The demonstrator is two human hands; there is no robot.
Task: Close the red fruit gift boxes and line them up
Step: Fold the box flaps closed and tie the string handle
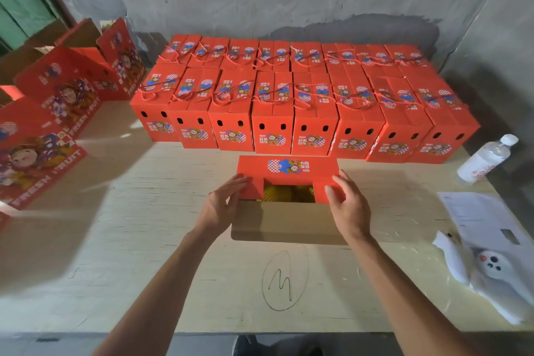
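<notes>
Boxes with open tops (57, 101) sat far left on the table (144, 254); left hand (224, 202) lay flat-fingered on the middle box's (289, 179) red flap; right hand (345, 199) pressed likewise; closed rows (303, 101) behind; water bottle (485, 159) far right.

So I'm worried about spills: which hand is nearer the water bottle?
Right. The right hand rests on the open box's flap, on the water bottle's side; the left hand is farther across.
</notes>
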